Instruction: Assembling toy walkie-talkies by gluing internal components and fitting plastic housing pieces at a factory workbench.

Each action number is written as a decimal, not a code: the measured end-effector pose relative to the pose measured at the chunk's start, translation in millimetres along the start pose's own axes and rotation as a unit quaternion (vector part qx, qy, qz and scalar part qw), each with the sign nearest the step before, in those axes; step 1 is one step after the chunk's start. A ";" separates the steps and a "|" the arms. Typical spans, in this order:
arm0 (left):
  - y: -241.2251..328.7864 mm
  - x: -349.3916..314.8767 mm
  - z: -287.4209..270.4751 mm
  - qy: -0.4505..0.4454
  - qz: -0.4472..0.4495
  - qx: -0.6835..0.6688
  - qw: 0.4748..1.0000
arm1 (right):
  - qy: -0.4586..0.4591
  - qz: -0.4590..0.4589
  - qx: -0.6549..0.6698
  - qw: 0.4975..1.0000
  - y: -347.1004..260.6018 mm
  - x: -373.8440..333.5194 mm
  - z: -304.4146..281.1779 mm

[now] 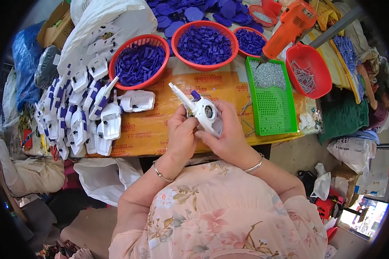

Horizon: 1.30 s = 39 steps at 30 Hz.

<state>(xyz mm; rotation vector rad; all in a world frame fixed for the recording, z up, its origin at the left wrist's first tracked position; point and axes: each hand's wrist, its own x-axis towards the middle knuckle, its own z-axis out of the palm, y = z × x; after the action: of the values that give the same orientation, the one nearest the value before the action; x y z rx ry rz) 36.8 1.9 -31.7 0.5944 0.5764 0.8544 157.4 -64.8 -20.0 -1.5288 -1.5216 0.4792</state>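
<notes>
Between both hands, above the front edge of the table, is a white plastic housing (206,120) with a long nozzle pointing up and left, a purple piece near its neck and a round opening in its face. My left hand (180,131) grips its left side, fingers closed. My right hand (230,134) wraps round its right side, thumb along the lower end. What sits inside the round opening is too small to make out. A similar white shell (137,101) lies on the table to the left, beside a pile of white and purple housings (78,112).
Red baskets (170,45) of purple parts stand at the back. A green tray (274,130) of small screws is at the right, next to a red scoop (324,82) with long metal pins. An orange power screwdriver (294,23) hangs above them. Another person (369,86) is at far right.
</notes>
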 end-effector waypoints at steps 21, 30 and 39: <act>-5.1 -0.5 -0.1 -0.038 0.010 -0.024 0.999 | 0.015 -0.018 -0.063 0.998 2.7 -3.0 0.3; 1.1 -1.5 -9.5 -0.064 -0.019 0.050 0.997 | 0.007 -0.011 0.011 1.000 18.6 -4.5 6.1; 43.2 -10.2 -42.1 -0.010 0.050 0.247 0.968 | 0.041 0.014 0.039 0.998 18.1 2.7 -7.3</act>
<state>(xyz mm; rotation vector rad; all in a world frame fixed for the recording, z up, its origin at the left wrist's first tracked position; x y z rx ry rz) -19.2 26.3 -29.2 1.0915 0.7533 0.7998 174.2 -61.7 -29.7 -1.4926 -1.4038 0.4813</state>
